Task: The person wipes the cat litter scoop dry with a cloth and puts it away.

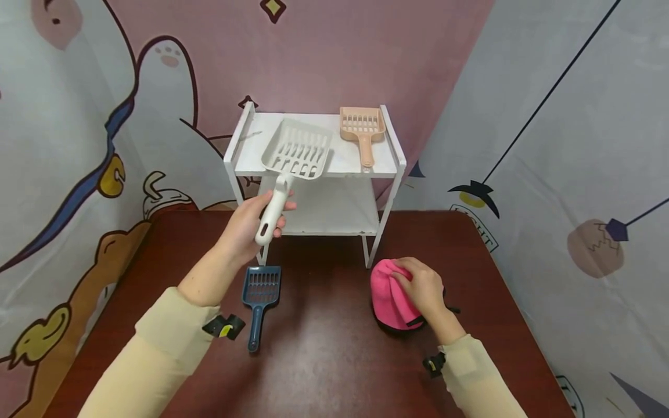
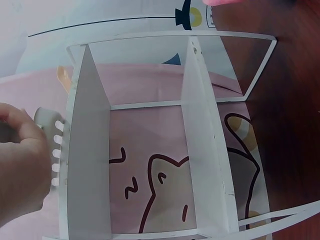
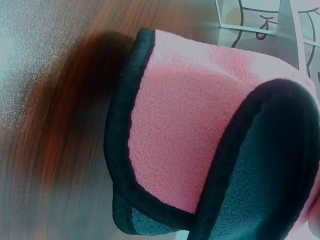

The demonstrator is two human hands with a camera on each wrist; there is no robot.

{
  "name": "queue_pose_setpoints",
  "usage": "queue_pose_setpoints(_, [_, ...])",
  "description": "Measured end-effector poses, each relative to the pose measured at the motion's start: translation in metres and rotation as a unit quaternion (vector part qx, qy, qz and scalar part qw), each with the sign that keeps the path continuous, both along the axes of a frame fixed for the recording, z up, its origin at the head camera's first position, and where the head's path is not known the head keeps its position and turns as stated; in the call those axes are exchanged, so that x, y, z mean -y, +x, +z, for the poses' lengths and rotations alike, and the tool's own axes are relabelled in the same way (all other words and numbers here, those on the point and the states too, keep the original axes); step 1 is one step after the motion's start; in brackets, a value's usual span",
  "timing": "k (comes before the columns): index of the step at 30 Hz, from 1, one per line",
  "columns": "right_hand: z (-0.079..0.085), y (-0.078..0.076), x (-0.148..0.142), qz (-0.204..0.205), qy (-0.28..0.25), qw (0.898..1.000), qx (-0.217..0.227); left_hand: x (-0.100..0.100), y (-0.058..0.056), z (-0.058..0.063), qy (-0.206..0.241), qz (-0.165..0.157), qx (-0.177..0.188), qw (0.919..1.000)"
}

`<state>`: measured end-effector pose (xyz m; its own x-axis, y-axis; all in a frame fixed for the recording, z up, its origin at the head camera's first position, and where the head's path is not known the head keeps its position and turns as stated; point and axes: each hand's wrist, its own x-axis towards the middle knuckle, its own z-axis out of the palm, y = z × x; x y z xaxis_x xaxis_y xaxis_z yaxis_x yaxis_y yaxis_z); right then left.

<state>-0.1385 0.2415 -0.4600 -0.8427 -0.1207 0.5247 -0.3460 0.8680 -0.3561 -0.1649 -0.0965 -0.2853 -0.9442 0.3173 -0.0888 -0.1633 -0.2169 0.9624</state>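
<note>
Blue scoop (image 1: 258, 312): head cam only. L grip (image 1: 253, 219) holds white scoop (image 1: 283, 184), R (image 1: 422, 285) pink cloth (image 1: 389, 296).

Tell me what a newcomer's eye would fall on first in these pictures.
Probably the bright pink cloth item with dark edging, on the right side of the dark table, held by the right hand. Next comes the white slotted scoop in the left hand, at the white shelf. A peach scoop lies on the shelf's top, and a dark blue one on the table's left.
</note>
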Motion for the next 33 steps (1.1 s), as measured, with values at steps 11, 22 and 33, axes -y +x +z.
queue_pose_setpoints(11, [0.000,-0.001,0.000,-0.001,-0.005,1.000,-0.001,-0.003,-0.008,0.011,0.045,-0.017,0.025,0.9985])
queue_pose_setpoints(22, [0.001,0.000,0.002,0.004,-0.007,1.000,-0.002,-0.007,-0.018,0.016,0.020,-0.014,0.017,0.9996])
queue_pose_setpoints(33, [0.003,-0.002,0.004,0.000,-0.040,0.999,0.010,0.021,0.008,0.009,-0.036,-0.095,0.004,0.9948])
